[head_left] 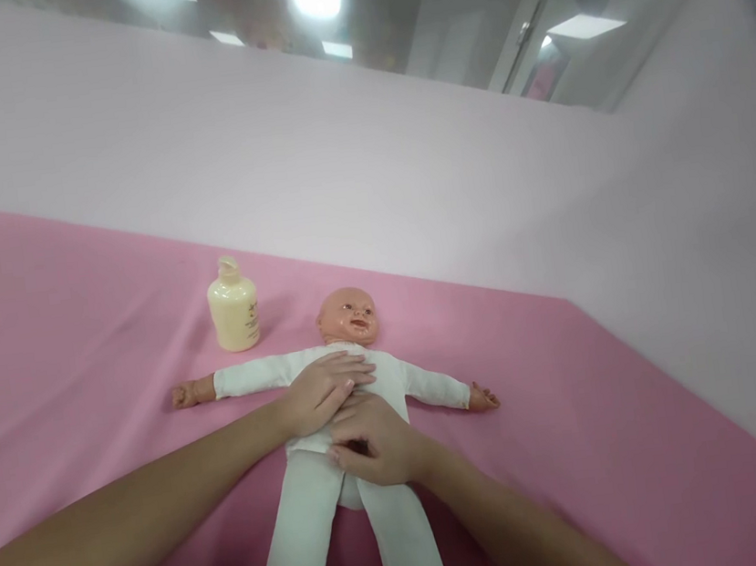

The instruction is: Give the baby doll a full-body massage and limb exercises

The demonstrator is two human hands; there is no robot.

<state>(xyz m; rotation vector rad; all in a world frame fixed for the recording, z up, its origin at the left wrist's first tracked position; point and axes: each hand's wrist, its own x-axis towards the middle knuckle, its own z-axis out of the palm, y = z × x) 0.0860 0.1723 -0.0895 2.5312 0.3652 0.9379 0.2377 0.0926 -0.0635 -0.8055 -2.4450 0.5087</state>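
Note:
A baby doll (385, 369) with a bald head and a white cloth body lies on its back, arms spread to both sides and legs toward me. My left hand (326, 388) rests flat on its chest, fingers stretched out and pointing right. Just below, my right hand (376, 437) lies over the belly with its fingers loosely bent and the thumb apart. The two hands touch or overlap near the middle of the torso, where some right fingertips are hidden. Neither hand grips anything that I can see.
A pale yellow pump bottle (235, 312) stands upright left of the doll's head, above its outstretched arm. Pink cloth (520, 376) covers the surface under the doll. Behind it rises a white wall (336, 169) with a mirror or glass panel (385, 7) reflecting ceiling lights.

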